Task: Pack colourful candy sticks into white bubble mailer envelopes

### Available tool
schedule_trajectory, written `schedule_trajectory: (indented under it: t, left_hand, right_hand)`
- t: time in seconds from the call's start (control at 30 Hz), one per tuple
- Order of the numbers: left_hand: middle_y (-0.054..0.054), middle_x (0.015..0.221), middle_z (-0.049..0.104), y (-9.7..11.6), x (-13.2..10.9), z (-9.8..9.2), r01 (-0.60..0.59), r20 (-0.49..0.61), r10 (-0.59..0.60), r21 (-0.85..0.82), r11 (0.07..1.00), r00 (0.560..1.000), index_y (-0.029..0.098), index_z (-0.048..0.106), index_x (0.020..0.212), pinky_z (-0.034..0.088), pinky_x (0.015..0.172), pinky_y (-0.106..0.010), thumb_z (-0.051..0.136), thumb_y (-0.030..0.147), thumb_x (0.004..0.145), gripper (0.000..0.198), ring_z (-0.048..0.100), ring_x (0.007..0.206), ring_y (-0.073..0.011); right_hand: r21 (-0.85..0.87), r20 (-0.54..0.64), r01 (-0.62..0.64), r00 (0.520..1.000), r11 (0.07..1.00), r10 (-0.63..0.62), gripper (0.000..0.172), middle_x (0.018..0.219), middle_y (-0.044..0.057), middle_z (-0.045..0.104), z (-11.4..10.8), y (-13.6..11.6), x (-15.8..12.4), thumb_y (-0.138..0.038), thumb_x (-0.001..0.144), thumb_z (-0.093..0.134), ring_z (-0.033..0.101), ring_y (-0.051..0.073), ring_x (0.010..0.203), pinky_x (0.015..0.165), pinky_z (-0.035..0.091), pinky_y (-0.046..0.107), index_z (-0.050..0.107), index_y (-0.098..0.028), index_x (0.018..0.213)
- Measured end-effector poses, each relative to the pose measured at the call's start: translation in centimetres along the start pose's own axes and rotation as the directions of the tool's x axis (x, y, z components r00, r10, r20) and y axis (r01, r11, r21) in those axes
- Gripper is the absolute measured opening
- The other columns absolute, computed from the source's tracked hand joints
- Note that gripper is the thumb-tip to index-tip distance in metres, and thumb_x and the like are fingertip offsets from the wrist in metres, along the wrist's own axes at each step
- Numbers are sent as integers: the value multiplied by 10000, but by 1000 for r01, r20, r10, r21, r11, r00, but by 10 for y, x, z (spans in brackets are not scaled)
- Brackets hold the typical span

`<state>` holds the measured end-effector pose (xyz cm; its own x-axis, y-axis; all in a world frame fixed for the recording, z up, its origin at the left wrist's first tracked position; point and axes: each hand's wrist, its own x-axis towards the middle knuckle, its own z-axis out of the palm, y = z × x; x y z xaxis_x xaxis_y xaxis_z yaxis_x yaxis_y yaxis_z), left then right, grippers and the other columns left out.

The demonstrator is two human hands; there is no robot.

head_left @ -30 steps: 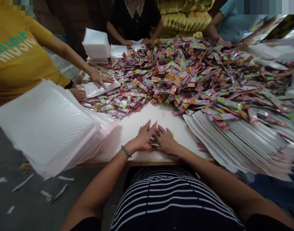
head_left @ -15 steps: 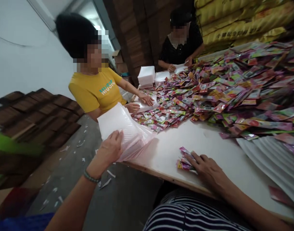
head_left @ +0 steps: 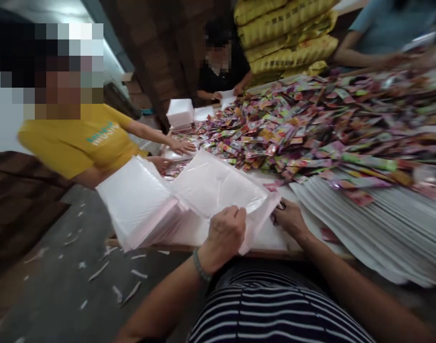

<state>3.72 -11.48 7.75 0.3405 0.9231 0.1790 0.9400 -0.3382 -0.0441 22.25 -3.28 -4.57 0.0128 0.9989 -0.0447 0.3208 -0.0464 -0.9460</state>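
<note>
My left hand point(head_left: 227, 231) is closed on the near edge of a translucent white packing bag point(head_left: 218, 183), pinkish along its rim, which lies tilted over the table. At the bag's right end my right hand point(head_left: 291, 218) is closed, with the small colourful packets point(head_left: 274, 219) in its fingers mostly hidden by the bag and the fingers. Left of my left hand sits a stack of similar white bags point(head_left: 139, 205) at the table edge.
A large heap of colourful packets point(head_left: 275, 124) covers the far table. White foam sheets point(head_left: 364, 224) fan out at right. A co-worker in a yellow shirt point(head_left: 78, 138) works at left; others sit across. Paper scraps point(head_left: 99, 269) litter the floor.
My left hand has moved right from the stack, bringing one bag along. My right hand has lifted the packets off the tabletop to the bag's end. The view has turned right.
</note>
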Motion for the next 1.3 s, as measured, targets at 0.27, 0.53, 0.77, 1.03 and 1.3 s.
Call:
schedule_trajectory:
  t: [0.27, 0.53, 0.77, 1.03, 1.3]
  left_hand:
    - [-87, 818, 656, 1, 53, 113, 214, 230, -171, -174, 961, 958, 162, 558, 916, 440, 626, -294, 402, 116, 917, 163, 654, 746, -206]
    - [2, 688, 627, -24, 56, 107, 327, -74, -402, -456, 828, 913, 218, 503, 825, 402, 615, -267, 456, 274, 924, 123, 611, 632, -166]
    - [-4, 678, 606, -20, 51, 108, 91, -55, -130, -454, 886, 990, 223, 517, 786, 406, 617, -262, 423, 242, 911, 158, 590, 635, -158]
    - [7, 671, 594, -13, 52, 112, 85, -98, -161, -534, 841, 982, 225, 517, 810, 424, 618, -254, 447, 258, 914, 130, 588, 628, -149]
    - [-59, 786, 622, -19, 47, 113, -87, -180, 26, -340, 937, 983, 189, 545, 859, 442, 720, -292, 335, 216, 965, 236, 604, 767, -180]
  right_hand:
    - [90, 99, 187, 976, 978, -196, 327, 693, -28, 632, -20, -17, -20, -360, 828, 536, 480, 96, 443, 436, 422, 218, 645, -201, 1092]
    - [-626, 488, 582, 812, 520, -321, 554, 1337, 91, 583, -2, -5, -10, -83, 848, 499, 586, 234, 995, 840, 453, 354, 519, -273, 1368]
    - [-724, 394, 511, 858, 464, -329, 392, 1268, 100, 601, -3, -20, -5, -142, 935, 422, 550, 230, 972, 803, 402, 336, 571, -241, 1283]
    - [-737, 332, 425, 905, 525, -267, 335, 1198, 125, 629, 13, -21, -4, -140, 935, 392, 554, 256, 1042, 791, 402, 334, 608, -180, 1188]
    - [-575, 235, 135, 972, 807, 6, 248, 1002, 42, 694, 13, -30, 1, -186, 893, 458, 619, 195, 880, 693, 410, 253, 631, -225, 1067]
